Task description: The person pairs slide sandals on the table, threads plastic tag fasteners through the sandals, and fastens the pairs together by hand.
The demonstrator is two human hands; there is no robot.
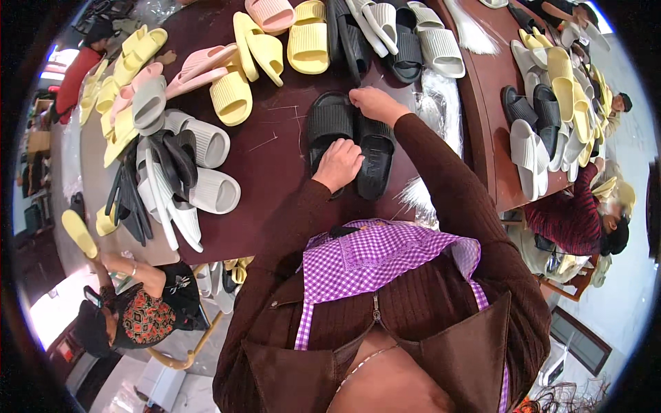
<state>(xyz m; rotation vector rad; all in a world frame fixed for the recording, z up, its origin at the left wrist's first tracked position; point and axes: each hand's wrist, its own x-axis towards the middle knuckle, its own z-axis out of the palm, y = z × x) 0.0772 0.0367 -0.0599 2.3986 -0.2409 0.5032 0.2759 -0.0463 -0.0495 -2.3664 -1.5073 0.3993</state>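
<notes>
A pair of black ribbed slide slippers lies side by side on the dark red table in front of me. The left slipper shows its broad strap; the right slipper shows its bare footbed, its front partly hidden under my arm. My left hand, fingers curled, grips the left slipper over its rear half, near the inner edge. At the toe end, my right hand has its fingers pinched together at the right slipper's front edge. The exact grip of its fingertips is partly hidden.
Yellow slippers, pink slippers and grey slippers ring the far and left sides. Clear plastic bags lie to the right. Beyond stands another table with a slipper pile. Co-workers sit left and right; one holds a yellow slipper.
</notes>
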